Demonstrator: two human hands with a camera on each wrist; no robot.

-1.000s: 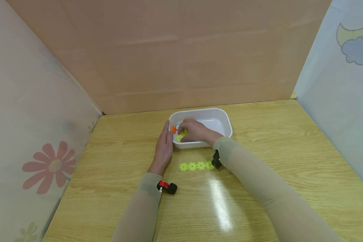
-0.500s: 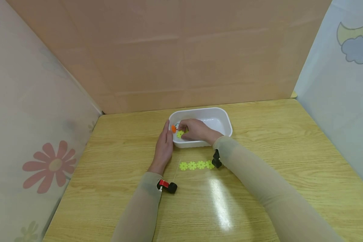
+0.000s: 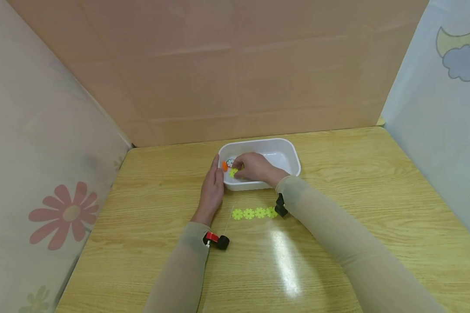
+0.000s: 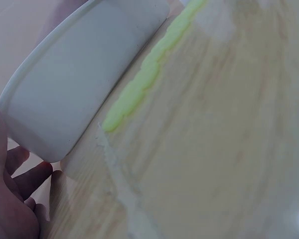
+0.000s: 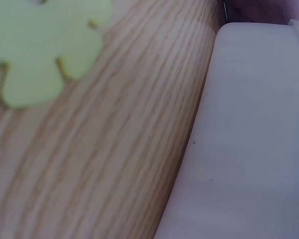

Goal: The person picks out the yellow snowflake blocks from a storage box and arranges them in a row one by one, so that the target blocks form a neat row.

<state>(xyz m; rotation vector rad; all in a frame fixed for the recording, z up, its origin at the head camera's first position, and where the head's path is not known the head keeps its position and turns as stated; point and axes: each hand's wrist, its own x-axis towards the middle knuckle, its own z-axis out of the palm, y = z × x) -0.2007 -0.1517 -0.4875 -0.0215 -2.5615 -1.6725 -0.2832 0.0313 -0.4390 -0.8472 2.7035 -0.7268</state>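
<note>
A white plastic box (image 3: 291, 158) stands near the back of the table, its outer wall also filling much of both wrist views. My left hand (image 3: 211, 191) rests against its left end with fingers straight along the wall; part of that hand (image 4: 12, 199) shows low in the left wrist view. Inside the box my right hand (image 3: 255, 167) bends its thumb and fingers round a yellow-green snowflake disc (image 3: 233, 173), which they partly hide. Beside it lie a white disc with a dark outline (image 3: 230, 162) and an orange disc (image 3: 225, 166) that leans on the left wall.
In front of the box, several yellow-green snowflake discs (image 3: 249, 213) lie side by side in a row on the wood-grain table (image 3: 160, 208). The right wrist camera overlaps the row's right end. A brown paper-like panel (image 3: 235, 69) rises behind, with patterned cloth at both sides.
My right hand's fingers have drawn slightly right and closer together inside the box, and the yellow-green disc at them has shifted a little up. My left hand and the row stay put.
</note>
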